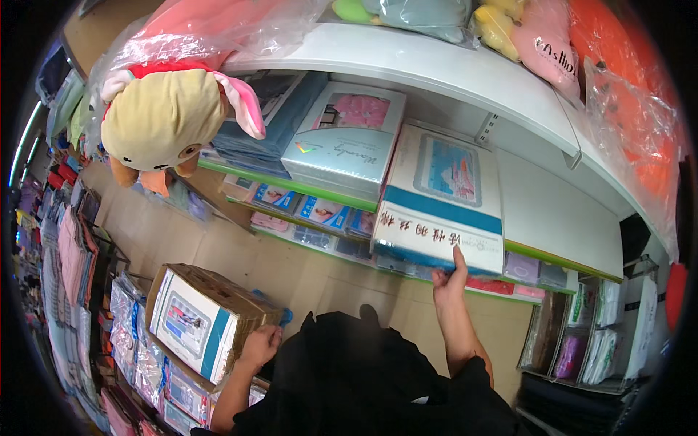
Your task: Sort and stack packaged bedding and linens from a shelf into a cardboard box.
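Note:
My right hand [451,280] grips the front end of a white-and-teal bedding package [439,199], one finger laid over its face. The package lies on a green-edged white shelf, and its near end sticks out past the edge. Down at the left, my left hand [262,346] is curled against the side of a brown cardboard carton [229,294]; its fingertips are hidden. Inside the carton's open side sits a similar white-and-teal package [188,324].
A silver boxed bedding set [346,136] and blue packages [272,120] share the shelf. A plush toy [163,117] hangs over at the upper left. Bagged plush toys [551,43] fill the upper shelf. Folded textiles [71,261] line the left; a lower rack [589,332] stands right.

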The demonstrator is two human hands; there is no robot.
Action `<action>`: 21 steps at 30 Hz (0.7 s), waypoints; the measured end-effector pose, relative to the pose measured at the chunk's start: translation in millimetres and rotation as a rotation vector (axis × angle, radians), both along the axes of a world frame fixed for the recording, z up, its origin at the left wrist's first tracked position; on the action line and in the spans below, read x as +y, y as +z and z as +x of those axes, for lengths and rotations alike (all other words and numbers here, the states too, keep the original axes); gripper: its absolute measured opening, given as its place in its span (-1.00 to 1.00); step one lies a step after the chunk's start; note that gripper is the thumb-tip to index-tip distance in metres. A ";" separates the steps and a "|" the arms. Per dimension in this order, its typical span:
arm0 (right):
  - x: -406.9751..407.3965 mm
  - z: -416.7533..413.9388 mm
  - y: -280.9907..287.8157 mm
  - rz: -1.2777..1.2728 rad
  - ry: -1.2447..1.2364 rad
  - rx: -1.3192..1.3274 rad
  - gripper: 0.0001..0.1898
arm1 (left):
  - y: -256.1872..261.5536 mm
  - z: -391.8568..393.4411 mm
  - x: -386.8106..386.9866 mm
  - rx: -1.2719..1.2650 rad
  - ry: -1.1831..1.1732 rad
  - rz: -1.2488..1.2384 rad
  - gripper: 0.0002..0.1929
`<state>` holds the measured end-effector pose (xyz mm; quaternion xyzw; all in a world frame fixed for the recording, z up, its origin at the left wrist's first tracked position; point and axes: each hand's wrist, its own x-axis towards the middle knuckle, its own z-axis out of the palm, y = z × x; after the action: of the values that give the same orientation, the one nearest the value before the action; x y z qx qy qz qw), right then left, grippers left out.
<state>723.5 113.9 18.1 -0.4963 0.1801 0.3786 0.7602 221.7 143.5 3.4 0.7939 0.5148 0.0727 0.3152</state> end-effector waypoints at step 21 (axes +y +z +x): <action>-166.9 88.6 -124.5 -0.060 0.303 -0.045 -0.66 | 40.2 186.6 131.7 -0.244 -0.250 0.042 -0.77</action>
<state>812.2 -53.0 -106.3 -0.5485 0.0973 0.4724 0.6830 408.3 275.2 43.6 0.8436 0.3683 0.1394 0.3651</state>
